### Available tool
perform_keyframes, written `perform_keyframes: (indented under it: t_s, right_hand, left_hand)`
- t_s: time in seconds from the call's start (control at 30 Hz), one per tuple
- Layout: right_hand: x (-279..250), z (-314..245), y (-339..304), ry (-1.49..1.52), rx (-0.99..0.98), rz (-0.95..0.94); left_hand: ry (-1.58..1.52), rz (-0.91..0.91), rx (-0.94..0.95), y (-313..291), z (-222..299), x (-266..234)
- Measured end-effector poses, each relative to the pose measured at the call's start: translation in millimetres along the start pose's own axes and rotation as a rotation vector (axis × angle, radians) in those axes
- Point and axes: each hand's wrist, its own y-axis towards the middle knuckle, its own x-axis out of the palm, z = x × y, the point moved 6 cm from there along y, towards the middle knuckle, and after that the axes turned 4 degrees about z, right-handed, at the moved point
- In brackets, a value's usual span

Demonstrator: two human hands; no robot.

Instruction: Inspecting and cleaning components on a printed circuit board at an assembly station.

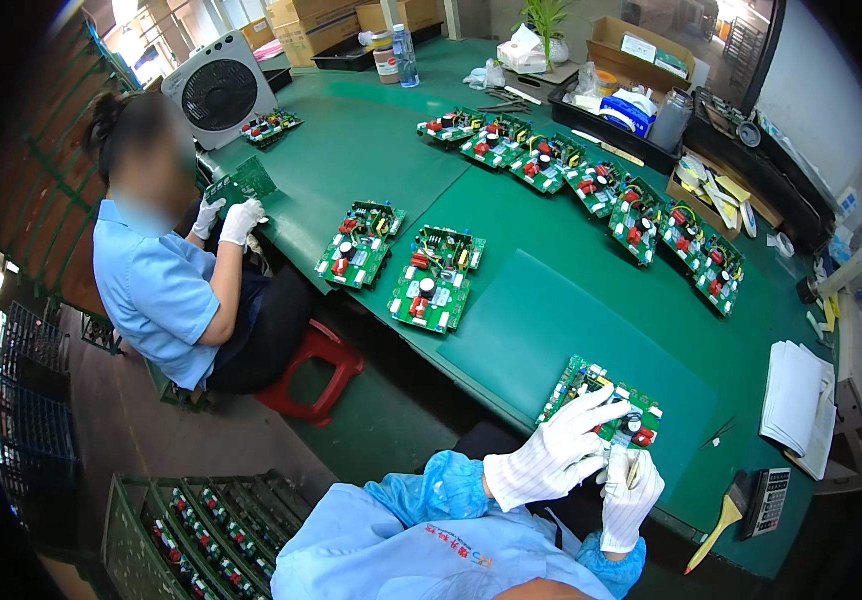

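So the green circuit board (583, 376) is sitting by the table's (521, 220) near edge, partly under the left hand (554, 446), fingers part-extended across it. The right hand (631, 492) is curled at the board's near side; can't tell if either's gripping anything.

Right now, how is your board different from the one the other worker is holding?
My board shows colourful parts on top; the co-worker's board shows a mostly bare green side. My board looks flatter; the co-worker's board is tipped up. Both are green circuit boards.
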Motion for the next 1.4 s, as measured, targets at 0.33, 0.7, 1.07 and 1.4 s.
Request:
perform_keyframes:
  t_s: [0.33,0.7,1.07,1.4]
  right_hand:
    - [-0.9,-8.3,1.3,0.205,0.178,0.054]
    - [0.4,0.6,-2.7,0.171,0.051,0.041]
    - [-5.6,2.2,-2.4,0.083,0.028,0.082]
    - [-6.7,-3.6,-1.8,0.135,0.024,0.088]
  left_hand:
    - [0.072,0.013,0.001,1.5,-2.7,-1.6]
    - [0.05,0.025,0.003,-0.6,-3.6,-3.4]
    - [0.182,0.021,0.027,4.7,14.1,-3.2]
    - [0.214,0.082,0.0,1.4,10.3,-5.8]
